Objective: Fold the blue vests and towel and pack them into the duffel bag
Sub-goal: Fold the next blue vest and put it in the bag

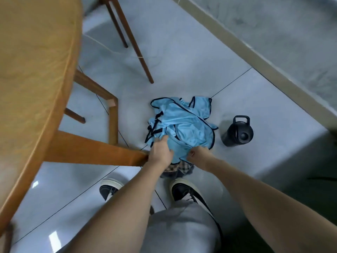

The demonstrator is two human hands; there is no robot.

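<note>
Folding is barely starting: crumpled light-blue vests with dark trim [182,123] are lying heaped on the grey tiled floor [182,57]. Left hand [160,152] and right hand [197,155] are each gripping the heap's near edge, possibly over a checked towel [176,168]; no duffel bag is showing.

1. Table [36,70] edge and wooden leg [94,150] block the left side of the vests [182,125].
2. Black bottle [237,133] stands just right of them.
3. Open floor [182,61] beyond.

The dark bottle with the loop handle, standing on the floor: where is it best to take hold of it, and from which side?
Take the dark bottle with the loop handle by that loop on its lid, coming from above. It stands upright on the grey tiled floor, apart from the light blue vests, so the loop probably lets fingers hook through.
</note>
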